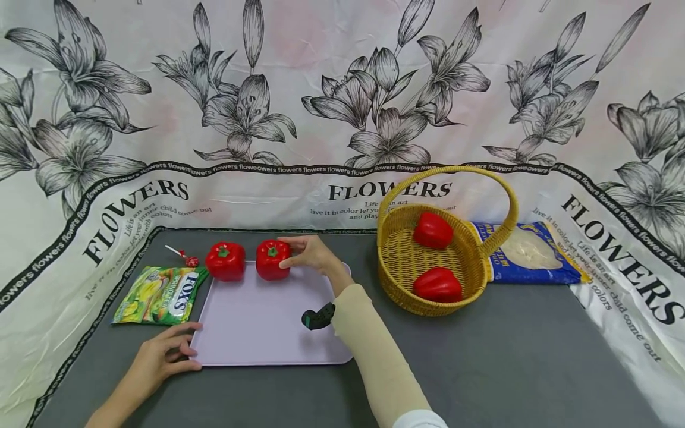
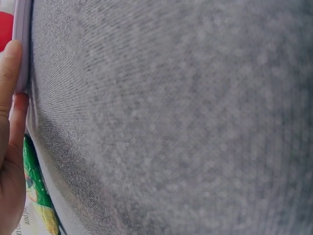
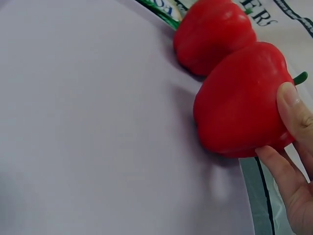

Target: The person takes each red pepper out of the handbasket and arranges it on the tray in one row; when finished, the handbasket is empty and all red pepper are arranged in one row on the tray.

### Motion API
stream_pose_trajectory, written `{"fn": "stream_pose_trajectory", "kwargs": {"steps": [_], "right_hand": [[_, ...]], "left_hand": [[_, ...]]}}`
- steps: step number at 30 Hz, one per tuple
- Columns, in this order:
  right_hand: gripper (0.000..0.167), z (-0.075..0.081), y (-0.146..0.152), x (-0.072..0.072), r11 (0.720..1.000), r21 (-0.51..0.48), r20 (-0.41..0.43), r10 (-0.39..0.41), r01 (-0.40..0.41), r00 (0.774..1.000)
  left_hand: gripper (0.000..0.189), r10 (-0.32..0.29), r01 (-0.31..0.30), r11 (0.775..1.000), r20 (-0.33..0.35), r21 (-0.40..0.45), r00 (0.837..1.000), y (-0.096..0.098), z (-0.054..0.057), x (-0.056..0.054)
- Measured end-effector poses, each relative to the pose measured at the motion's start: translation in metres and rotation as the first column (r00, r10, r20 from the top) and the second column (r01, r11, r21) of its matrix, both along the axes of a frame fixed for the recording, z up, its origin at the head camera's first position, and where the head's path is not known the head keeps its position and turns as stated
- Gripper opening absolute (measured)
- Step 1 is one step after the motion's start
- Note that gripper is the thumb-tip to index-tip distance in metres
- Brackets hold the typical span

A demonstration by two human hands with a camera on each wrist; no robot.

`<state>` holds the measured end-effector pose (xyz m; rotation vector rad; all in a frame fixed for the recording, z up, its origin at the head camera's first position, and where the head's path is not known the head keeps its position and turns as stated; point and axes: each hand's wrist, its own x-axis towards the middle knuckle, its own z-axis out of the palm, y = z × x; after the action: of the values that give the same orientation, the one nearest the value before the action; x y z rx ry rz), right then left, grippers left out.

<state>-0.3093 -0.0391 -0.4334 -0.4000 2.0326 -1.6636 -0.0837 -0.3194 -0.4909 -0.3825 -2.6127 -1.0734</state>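
My right hand (image 1: 307, 252) pinches a red bell pepper (image 1: 272, 260) with a green stem at the far edge of the pale lilac tray (image 1: 267, 333). In the right wrist view, thumb and fingers hold its stem end, and its body rests close over the tray. Another red bell pepper (image 1: 225, 261) sits just left of it, at the tray's far left corner. My left hand (image 1: 155, 356) holds the tray's near left corner, thumb along the front edge and fingers at the left side. The left wrist view shows fingers (image 2: 18, 115) against the tray rim.
A yellow wicker basket (image 1: 387, 285) with a tall handle holds two red peppers (image 1: 437, 285) at right. Behind it lies a blue packet (image 1: 503, 261). Left of the tray are a green Fox's candy bag (image 1: 160, 295) and a lollipop (image 1: 191, 260). A floral cloth (image 1: 299, 196) hangs behind.
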Motion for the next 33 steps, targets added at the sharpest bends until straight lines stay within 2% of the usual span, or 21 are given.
{"fn": "stream_pose_trajectory", "kwargs": {"steps": [7, 14, 23, 33], "right_hand": [[0.060, -0.001, -0.010, 0.001, 1.000, 0.007, -0.059, 0.002, -0.001, 0.998], [0.063, 0.002, -0.014, 0.004, 0.999, 0.035, -0.054, 0.015, -0.014, 0.998], [0.064, 0.000, -0.017, 0.003, 0.999, -0.019, -0.055, 0.038, -0.039, 0.998], [0.066, -0.001, -0.023, 0.004, 0.996, -0.041, -0.085, 0.072, -0.076, 0.994]], "left_hand": [[0.036, 0.002, -0.002, 1.000, 0.030, -0.008, 1.000, 0.003, 0.003, -0.002], [0.034, 0.027, -0.025, 0.999, 0.081, -0.023, 0.996, 0.002, 0.005, -0.001], [0.034, -0.007, 0.006, 1.000, 0.052, 0.012, 0.999, 0.003, 0.001, -0.003], [0.034, 0.027, -0.026, 1.000, 0.074, -0.010, 0.997, 0.001, 0.001, 0.000]]}}
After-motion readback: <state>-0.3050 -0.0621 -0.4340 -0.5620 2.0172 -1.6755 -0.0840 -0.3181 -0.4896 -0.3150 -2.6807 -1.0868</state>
